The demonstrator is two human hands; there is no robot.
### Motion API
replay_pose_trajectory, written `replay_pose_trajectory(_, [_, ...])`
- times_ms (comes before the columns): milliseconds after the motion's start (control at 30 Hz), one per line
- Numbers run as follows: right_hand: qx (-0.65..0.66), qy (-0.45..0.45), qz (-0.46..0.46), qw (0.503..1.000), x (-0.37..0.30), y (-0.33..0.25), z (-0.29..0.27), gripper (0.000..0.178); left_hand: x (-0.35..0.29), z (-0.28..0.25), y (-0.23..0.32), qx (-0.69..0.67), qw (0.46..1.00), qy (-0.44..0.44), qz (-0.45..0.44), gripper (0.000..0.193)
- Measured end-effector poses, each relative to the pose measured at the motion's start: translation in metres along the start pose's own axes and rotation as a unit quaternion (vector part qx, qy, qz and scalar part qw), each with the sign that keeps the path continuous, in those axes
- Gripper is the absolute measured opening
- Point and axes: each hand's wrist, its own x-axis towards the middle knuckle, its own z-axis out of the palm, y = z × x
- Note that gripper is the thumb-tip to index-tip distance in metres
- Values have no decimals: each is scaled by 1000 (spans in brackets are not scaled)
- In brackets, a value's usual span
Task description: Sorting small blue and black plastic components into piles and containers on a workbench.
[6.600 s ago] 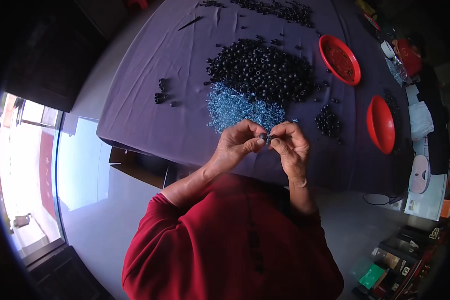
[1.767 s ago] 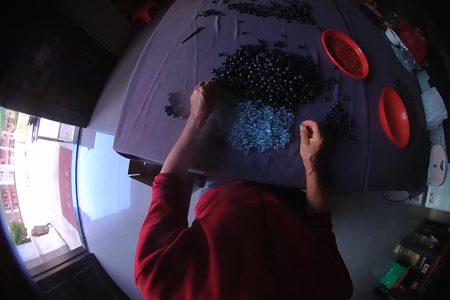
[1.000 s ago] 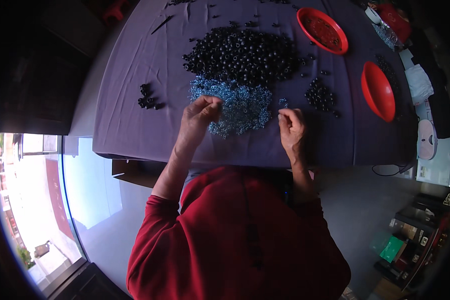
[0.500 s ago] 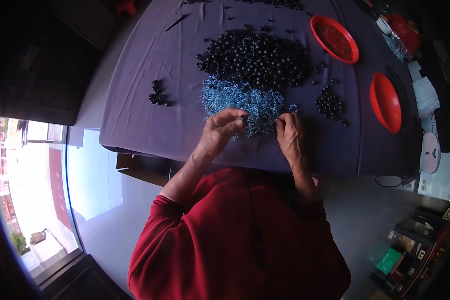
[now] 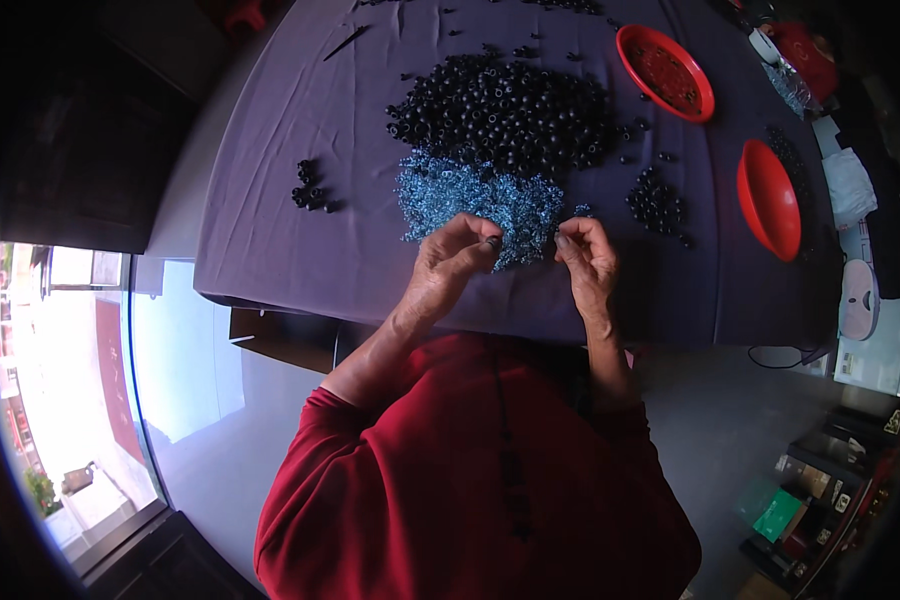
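Taking the pale-blue heap as the centre of the clock, with twelve pointing away from the person, a bright glazed opening [image 5: 60,370] lies far out at eight o'clock. Nearer on that same line, an open box [image 5: 285,338] shows just below the table's edge. At nine o'clock a small cluster of black beads [image 5: 312,190] lies on the purple tablecloth [image 5: 240,240], and near eleven a slim dark tool [image 5: 347,42] lies at a slant.

The left hand [image 5: 446,258], at seven o'clock, pinches a black bead [image 5: 493,242] between thumb and forefinger, just over the near edge of the pale-blue heap [image 5: 460,195], which is made of tiny shiny pieces. The person's red top [image 5: 470,450] fills six o'clock. At twelve a large black heap [image 5: 510,112] of rounded beads, some showing holes, touches the blue one.

The right hand [image 5: 592,262], at four o'clock, curls with thumb and forefinger tips close together; whether they grip anything is too small to tell. A few blue bits [image 5: 582,210] lie just beyond it. Farther right, a loose black group [image 5: 655,202] sits at three, a red dish [image 5: 695,116] with small dark bits at two, and a red bowl [image 5: 770,200] at three.
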Motion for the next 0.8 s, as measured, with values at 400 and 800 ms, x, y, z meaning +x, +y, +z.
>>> replay_pose_trajectory(400, [115, -70, 6, 991, -10, -35, 5, 9, 5, 24, -16, -30, 997, -56, -35, 12])
replay_pose_trajectory(800, [-21, -112, -113, 987, -14, -38, 6, 6, 0, 26, -10, 36, 996, -68, -34, 13])
